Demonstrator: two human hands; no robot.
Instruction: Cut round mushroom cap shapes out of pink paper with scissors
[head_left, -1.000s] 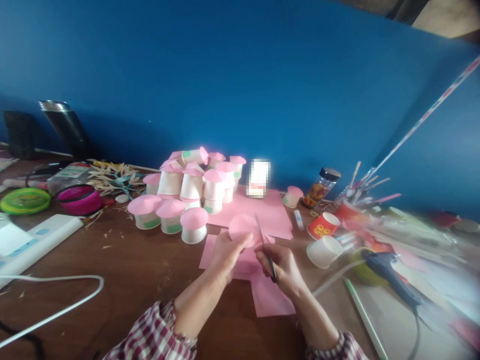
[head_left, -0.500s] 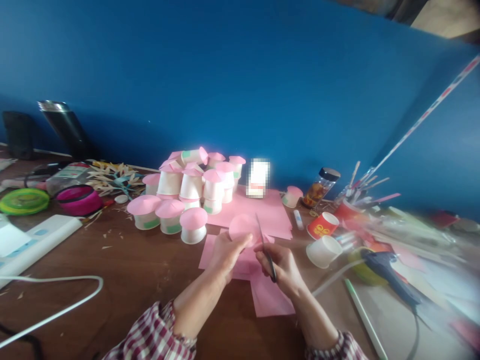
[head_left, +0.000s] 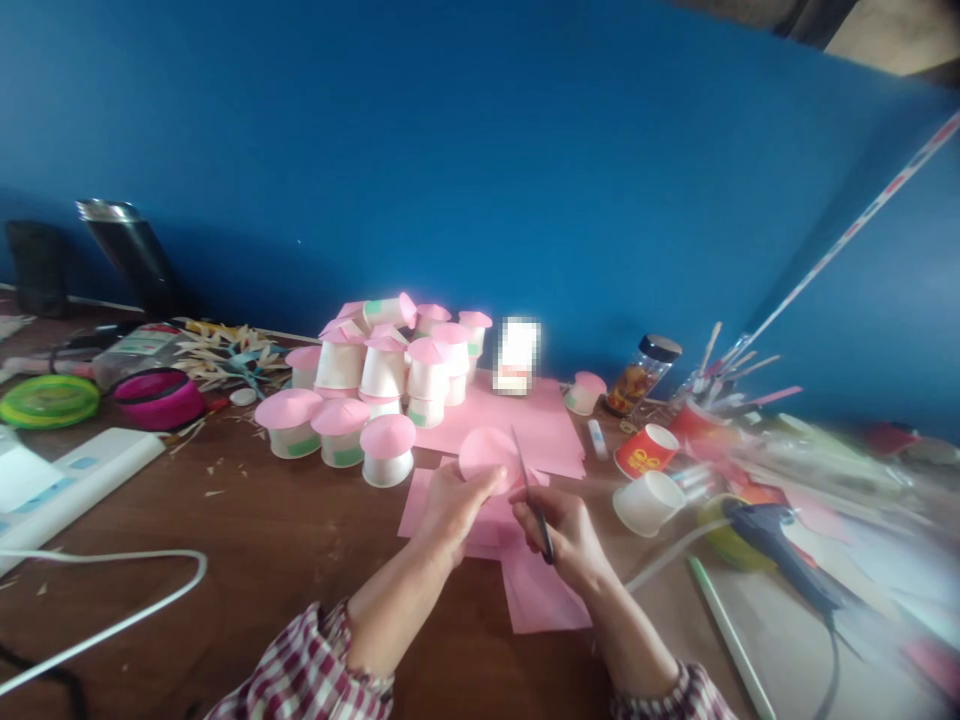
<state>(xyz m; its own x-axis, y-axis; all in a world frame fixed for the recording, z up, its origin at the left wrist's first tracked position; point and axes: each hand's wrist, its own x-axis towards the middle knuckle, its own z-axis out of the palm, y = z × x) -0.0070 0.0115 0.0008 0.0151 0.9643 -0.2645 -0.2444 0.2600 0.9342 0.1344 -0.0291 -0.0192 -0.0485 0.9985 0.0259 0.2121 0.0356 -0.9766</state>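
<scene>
My left hand (head_left: 459, 505) pinches a round pink paper disc (head_left: 484, 455) by its near edge, thumb on top. A pair of scissors (head_left: 534, 510) is held in my right hand (head_left: 566, 530), blades pointing up and away beside the disc's right edge. Whether the blades touch the paper I cannot tell. Beneath both hands lie loose pink paper pieces (head_left: 544, 595), and a larger pink sheet (head_left: 536, 430) lies behind them. Left of my hands, several white paper cups with pink cone-like paper tops (head_left: 388, 450) stand grouped and stacked.
To the right are a red paper cup (head_left: 646, 450), a white paper cup (head_left: 649, 503), a glue gun (head_left: 784, 545) and a lidded jar (head_left: 643, 375). A white power strip (head_left: 97, 470) and its cable (head_left: 135, 620) lie left. A blue wall (head_left: 480, 160) rises behind the table.
Almost nothing differs. Both hands keep the same hold on the paper disc and the scissors, and the view has shifted very slightly.
</scene>
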